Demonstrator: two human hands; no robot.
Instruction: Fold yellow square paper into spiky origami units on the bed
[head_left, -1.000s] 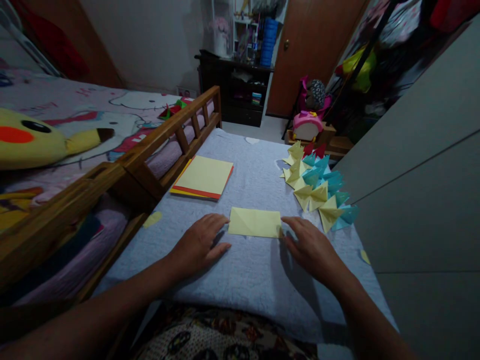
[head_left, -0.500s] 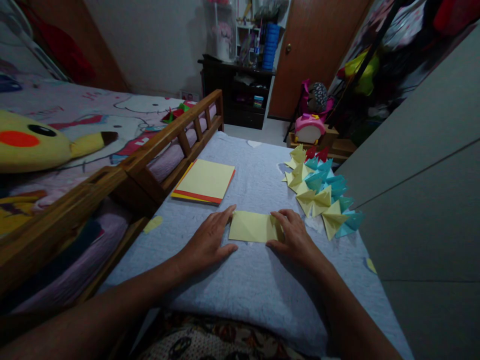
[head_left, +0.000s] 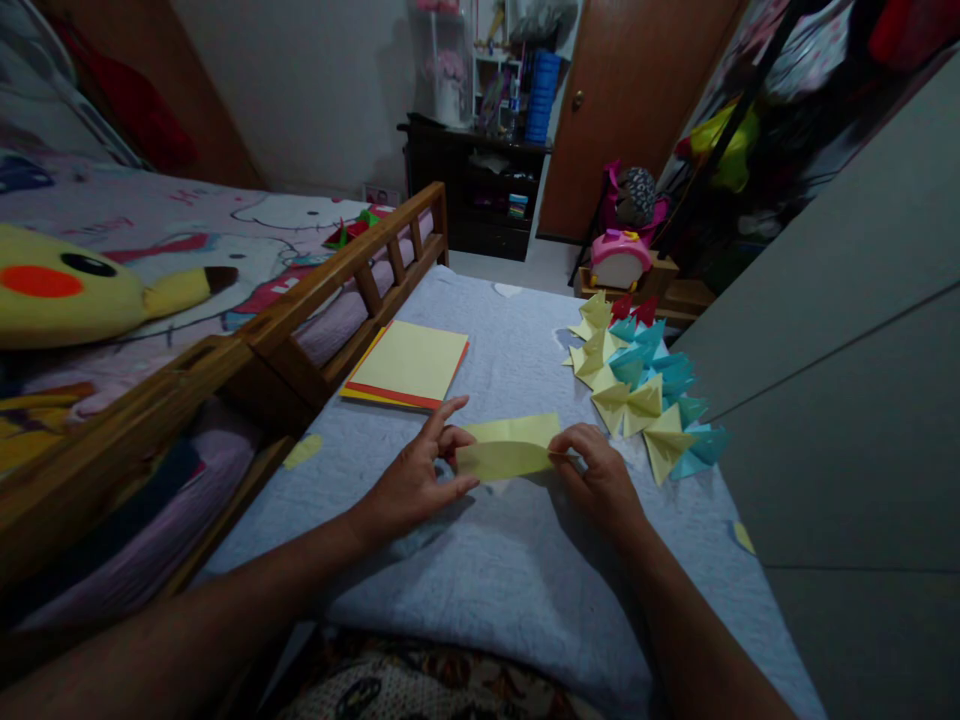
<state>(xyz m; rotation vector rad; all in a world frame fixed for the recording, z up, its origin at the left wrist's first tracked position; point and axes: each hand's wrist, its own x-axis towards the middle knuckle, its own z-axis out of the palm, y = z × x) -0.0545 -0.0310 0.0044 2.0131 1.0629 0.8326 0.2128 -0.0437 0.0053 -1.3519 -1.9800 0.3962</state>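
Note:
A pale yellow folded paper (head_left: pixel 510 447) lies on the blue-grey mattress (head_left: pixel 495 560) in front of me, its near edge lifted up. My left hand (head_left: pixel 420 475) pinches the paper's left end with thumb and fingers. At the right end, my right hand (head_left: pixel 600 478) grips the raised edge. A flat stack of square paper sheets (head_left: pixel 409 362), yellow on top with red and orange beneath, rests just beyond my left hand.
A row of folded yellow, blue and red paper pieces (head_left: pixel 645 385) lies along the mattress's right side by a grey cabinet (head_left: pixel 847 330). A wooden bed rail (head_left: pixel 300 310) borders the left. A yellow plush toy (head_left: pixel 82 290) lies on the bed.
Both hands went from resting flat beside the paper to gripping its ends. The paper's near edge has been lifted off the mattress.

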